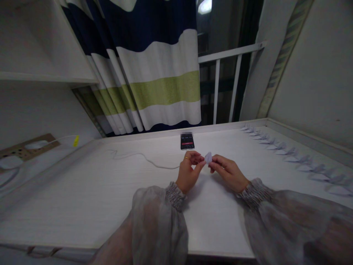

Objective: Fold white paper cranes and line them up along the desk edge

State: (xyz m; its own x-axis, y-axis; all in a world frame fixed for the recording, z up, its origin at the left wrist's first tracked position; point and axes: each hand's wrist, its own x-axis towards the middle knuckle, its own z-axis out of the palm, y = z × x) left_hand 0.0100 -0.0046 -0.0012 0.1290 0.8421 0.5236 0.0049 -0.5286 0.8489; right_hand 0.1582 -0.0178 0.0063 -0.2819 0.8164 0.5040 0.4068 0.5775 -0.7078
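Note:
Between my two hands is a small piece of folded white paper (208, 158), raised a little above the white desk (82, 206). My left hand (190, 170), with a ring on one finger, pinches the paper's left side between thumb and fingertips. From the other side, the thumb and forefinger of my right hand (227, 172) grip its right edge. The paper comes to a point at the top; its finer folds are too small to make out. Just beyond my left hand lies a phone (187, 141) with its dark screen lit.
Several folded paper pieces (292, 154) stand in a row along the desk's right side. A white cable (154, 164) runs leftward from my left hand. Power sockets (30, 147) with plugs are at the left wall. A striped curtain (162, 88) and white railing (231, 53) rise behind the desk.

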